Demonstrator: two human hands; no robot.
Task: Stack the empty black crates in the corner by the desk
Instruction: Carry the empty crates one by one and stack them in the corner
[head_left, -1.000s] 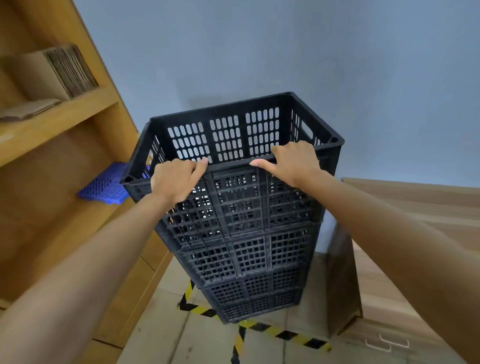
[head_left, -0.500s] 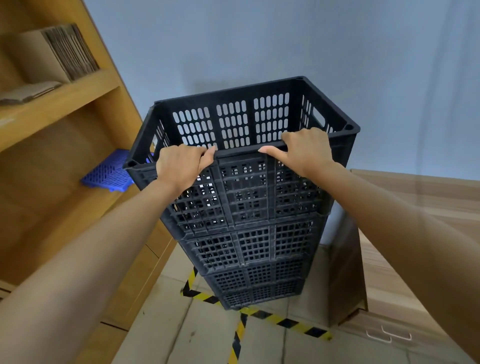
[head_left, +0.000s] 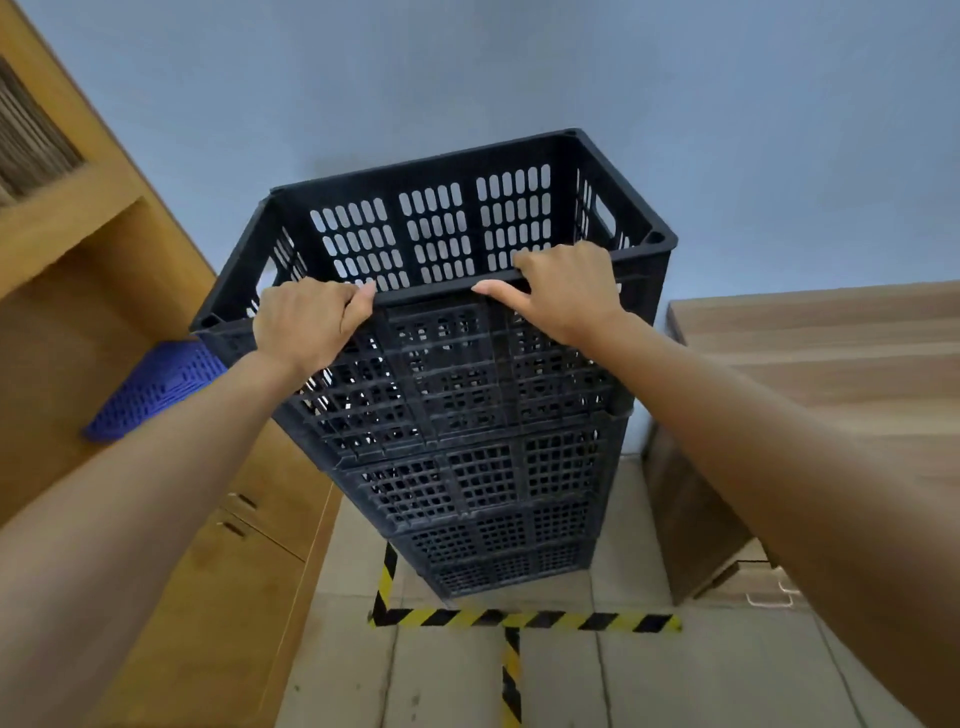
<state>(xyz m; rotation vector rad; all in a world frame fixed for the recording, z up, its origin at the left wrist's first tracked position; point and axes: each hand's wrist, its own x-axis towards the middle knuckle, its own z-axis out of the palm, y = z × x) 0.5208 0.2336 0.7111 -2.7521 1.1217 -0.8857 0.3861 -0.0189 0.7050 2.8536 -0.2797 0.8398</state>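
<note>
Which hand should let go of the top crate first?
Probably the right hand: its thumb lies straight along the top crate rim, so it looks looser. The left hand wraps the rim with thumb and fingers, steadying the stack.

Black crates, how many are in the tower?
4, I think: top crate held at its rim, second crate, third crate, bottom crate on the floor. Nested ones may hide.

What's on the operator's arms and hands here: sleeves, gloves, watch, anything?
Nothing worn shows. Both forearms are bare for all of their length in frame, with no sleeve edge. The left hand and right hand are ungloved, with no rings, watch, wristband or markings seen. Nails are short and plain.
</note>
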